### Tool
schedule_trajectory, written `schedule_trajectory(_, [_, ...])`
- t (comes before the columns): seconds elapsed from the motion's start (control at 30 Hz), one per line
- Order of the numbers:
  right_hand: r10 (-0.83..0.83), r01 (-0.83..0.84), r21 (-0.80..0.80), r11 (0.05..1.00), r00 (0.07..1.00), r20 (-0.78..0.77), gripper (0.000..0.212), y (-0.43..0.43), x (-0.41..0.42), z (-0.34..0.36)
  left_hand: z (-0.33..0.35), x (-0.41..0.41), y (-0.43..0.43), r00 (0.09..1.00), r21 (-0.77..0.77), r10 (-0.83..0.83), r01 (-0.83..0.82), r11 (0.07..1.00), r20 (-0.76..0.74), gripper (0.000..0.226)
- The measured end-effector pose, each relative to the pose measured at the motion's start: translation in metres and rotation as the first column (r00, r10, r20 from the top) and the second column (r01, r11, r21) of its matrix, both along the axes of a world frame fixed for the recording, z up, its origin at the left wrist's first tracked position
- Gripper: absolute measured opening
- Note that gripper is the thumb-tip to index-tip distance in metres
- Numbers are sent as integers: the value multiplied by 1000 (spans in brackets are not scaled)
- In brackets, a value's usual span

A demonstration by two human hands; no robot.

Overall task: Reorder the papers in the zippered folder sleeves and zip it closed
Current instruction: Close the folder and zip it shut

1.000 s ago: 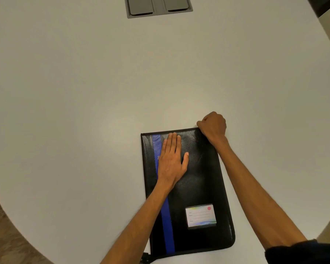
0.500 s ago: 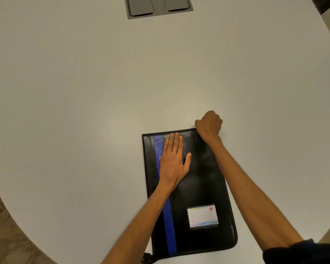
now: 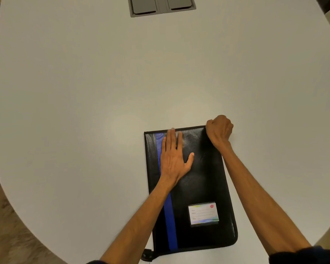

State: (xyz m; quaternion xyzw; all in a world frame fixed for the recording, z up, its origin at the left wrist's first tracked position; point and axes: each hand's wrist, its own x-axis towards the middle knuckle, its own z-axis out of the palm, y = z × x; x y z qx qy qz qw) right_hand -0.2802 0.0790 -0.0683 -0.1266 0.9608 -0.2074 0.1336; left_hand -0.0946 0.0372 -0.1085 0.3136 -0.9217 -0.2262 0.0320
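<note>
Hands (image 3: pixel 174 159) (image 3: pixel 219 130) on black, blue-striped folder (image 3: pixel 200 187)

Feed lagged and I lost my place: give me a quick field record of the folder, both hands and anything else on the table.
folder: black with a blue stripe, cover down, flat on the white table
left hand: flat on the cover, fingers straight
right hand: fingers curled at the folder's far right corner; what they grip is hidden
label card: on the cover, near right
dark tab: sticks out at the near left corner
zip state: cannot tell
grey panel: set into the table's far edge
</note>
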Motion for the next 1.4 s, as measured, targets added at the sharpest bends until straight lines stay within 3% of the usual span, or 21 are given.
schedule_trajectory(0.13, [24,-24,-13,1000,999,29,39,-5,0,0,8,-11,-11,997,78,73,-74,994,12,102])
schedule_trajectory(0.33, [-8,10,-37,999,999,42,39,-8,4,0,9,-16,-18,995,140,70,-80,987,76,102])
schedule_trajectory(0.5, [13,-13,-36,999,1000,6,39,-23,19,2,8,-17,-19,998,157,60,-64,986,27,103])
schedule_trajectory(0.63, [43,-43,-75,996,999,-11,37,-34,36,1,4,-17,-18,999,138,42,-43,989,13,105])
schedule_trajectory(0.9, [131,-129,-135,982,991,10,43,-56,52,9,-3,-7,-7,996,3,80,-80,997,37,85])
schedule_trajectory(1.13, [200,-191,-196,962,979,31,46,-54,60,8,-9,-5,-10,1000,26,2,-2,1000,-1,86])
schedule_trajectory(1.27, [106,-87,-205,975,991,82,45,-44,51,6,-10,-5,-19,988,18,-148,149,989,-44,85])
schedule_trajectory(1.4, [58,-35,-212,977,993,100,46,-44,51,10,-2,13,-4,997,-52,59,-56,997,58,80])
